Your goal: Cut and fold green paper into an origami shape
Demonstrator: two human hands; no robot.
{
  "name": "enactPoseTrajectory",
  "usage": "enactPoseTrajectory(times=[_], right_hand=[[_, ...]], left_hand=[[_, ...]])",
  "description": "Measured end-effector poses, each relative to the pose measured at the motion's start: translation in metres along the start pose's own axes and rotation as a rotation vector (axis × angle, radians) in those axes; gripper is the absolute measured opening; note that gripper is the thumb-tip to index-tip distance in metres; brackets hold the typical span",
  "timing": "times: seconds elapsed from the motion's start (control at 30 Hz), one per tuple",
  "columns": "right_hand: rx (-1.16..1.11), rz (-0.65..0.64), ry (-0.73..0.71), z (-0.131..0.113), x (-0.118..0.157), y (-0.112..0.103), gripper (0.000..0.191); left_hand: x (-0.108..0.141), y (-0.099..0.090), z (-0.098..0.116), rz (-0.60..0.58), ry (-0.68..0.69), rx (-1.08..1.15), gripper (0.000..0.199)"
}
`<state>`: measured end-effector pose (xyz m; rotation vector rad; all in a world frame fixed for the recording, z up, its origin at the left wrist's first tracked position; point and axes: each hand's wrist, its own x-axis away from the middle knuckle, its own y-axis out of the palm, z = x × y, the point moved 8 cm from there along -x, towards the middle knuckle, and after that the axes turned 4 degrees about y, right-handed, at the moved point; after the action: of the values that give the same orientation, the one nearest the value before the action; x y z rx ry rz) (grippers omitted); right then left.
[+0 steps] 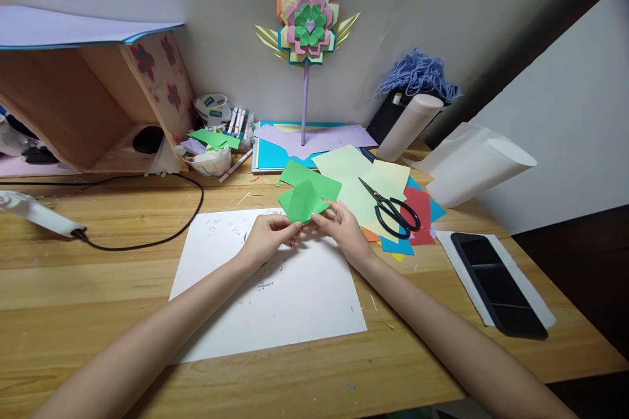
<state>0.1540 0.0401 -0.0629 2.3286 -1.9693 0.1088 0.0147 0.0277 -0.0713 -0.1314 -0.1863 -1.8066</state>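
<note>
A creased piece of green paper is held up between my two hands, above the top of a marked white sheet. My left hand pinches its lower edge with thumb and fingers. On its lower right side, my right hand grips the paper near a corner. Another green sheet lies just behind it, partly covered. To the right, black-handled scissors rest slightly opened on pale yellow paper.
A layered paper flower stands against the wall. Left are an open box, a small tub, and a white device with a black cord. Right are paper rolls and a phone.
</note>
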Motion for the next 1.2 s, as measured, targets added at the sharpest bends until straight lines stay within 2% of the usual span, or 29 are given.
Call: enactPoseTrajectory(times=[0.03, 0.1, 0.33, 0.67, 0.87, 1.2], right_hand=[[-0.060, -0.066, 0.067, 0.0051, -0.0007, 0.0050, 0.034], [-0.126, -0.104, 0.120, 0.0086, -0.0008, 0.0079, 0.028], [-0.127, -0.013, 0.069, 0.0051, 0.0005, 0.0023, 0.027], [-0.109, 0.012, 0.073, 0.0054, 0.0023, 0.0022, 0.024], [-0.107, 0.029, 0.082, 0.0084, 0.0004, 0.0016, 0.024], [-0.155, -0.069, 0.085, 0.0057, 0.0040, 0.0099, 0.026]], left_hand=[[0.0002, 0.0003, 0.0009, 0.000, 0.004, -0.004, 0.028], [0.0004, 0.0007, 0.0023, 0.004, 0.009, -0.009, 0.027], [-0.0001, 0.0036, 0.0024, -0.004, 0.026, -0.025, 0.029], [0.0012, 0.0058, 0.0015, -0.005, 0.053, -0.043, 0.030], [0.0000, 0.0059, -0.0034, -0.017, 0.019, -0.023, 0.030], [-0.0008, 0.0053, 0.0017, 0.006, 0.061, -0.058, 0.028]])
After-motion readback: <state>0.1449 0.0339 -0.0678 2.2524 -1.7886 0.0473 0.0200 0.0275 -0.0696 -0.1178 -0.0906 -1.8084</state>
